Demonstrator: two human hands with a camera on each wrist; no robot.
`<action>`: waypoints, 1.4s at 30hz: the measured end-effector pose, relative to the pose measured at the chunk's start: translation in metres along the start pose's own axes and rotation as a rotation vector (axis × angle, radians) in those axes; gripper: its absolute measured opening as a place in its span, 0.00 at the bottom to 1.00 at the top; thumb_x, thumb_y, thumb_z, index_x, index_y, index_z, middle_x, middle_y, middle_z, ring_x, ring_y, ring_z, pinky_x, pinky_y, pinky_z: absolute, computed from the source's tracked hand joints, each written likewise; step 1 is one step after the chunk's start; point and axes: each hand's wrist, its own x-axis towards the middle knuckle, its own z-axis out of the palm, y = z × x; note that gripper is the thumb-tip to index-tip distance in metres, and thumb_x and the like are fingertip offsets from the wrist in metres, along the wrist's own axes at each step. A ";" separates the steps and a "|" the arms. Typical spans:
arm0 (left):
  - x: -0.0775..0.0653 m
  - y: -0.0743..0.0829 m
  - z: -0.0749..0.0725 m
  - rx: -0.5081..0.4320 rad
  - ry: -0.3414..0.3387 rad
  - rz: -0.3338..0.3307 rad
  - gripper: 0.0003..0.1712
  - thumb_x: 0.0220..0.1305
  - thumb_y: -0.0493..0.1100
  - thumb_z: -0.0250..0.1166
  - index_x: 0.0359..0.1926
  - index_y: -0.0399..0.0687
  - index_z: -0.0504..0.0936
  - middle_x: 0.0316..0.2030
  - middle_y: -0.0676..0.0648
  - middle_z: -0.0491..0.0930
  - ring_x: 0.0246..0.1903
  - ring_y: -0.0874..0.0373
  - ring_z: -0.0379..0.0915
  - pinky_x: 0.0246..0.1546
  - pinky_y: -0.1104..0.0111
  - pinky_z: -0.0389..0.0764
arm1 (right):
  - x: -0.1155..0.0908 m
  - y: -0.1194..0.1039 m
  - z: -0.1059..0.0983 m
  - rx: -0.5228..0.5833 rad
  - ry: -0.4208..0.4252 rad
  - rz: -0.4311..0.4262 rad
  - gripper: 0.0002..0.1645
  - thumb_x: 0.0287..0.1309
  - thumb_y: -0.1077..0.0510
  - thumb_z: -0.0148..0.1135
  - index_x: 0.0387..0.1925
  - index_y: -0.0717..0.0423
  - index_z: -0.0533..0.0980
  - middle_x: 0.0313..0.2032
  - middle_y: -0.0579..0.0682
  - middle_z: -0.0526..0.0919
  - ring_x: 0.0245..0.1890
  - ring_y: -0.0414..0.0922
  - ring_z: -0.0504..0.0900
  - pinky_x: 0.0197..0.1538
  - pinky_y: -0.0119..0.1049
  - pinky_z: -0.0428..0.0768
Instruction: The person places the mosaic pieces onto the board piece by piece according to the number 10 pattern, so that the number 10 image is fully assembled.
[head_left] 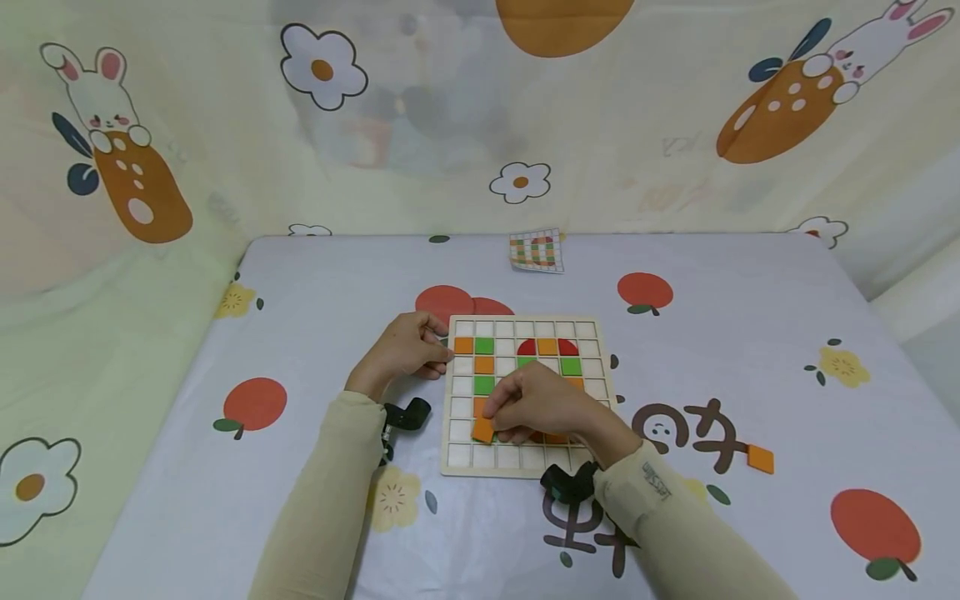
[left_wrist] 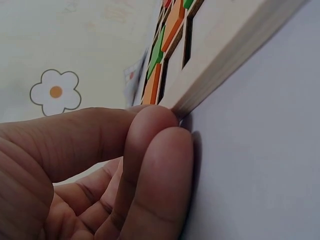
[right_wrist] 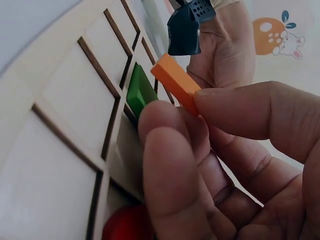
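Note:
A wooden grid board (head_left: 517, 472) lies on the table with orange, green and red tiles in some of its squares. My left hand (head_left: 405, 346) holds the board's left edge with bent fingertips, seen close up in the left wrist view. My right hand (head_left: 543, 404) pinches an orange tile (right_wrist: 175, 82) between thumb and fingers over the board's lower left part. In the right wrist view, that tile is tilted, just above a green tile (right_wrist: 140, 90) in a square. The right hand hides several squares in the middle of the board.
A loose orange tile (head_left: 761, 459) lies on the patterned tablecloth to the right. A small card with a coloured grid pattern (head_left: 536, 251) stands at the table's back edge, against the printed curtain (head_left: 420, 200). A black wrist camera (head_left: 567, 483) sits by the right cuff.

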 end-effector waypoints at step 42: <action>0.000 0.000 0.000 -0.015 0.002 0.010 0.20 0.65 0.31 0.72 0.55 0.38 0.75 0.34 0.43 0.79 0.24 0.58 0.83 0.29 0.69 0.88 | -0.002 0.002 0.007 -0.040 0.079 -0.083 0.06 0.66 0.62 0.68 0.41 0.62 0.86 0.27 0.55 0.85 0.23 0.44 0.81 0.29 0.34 0.84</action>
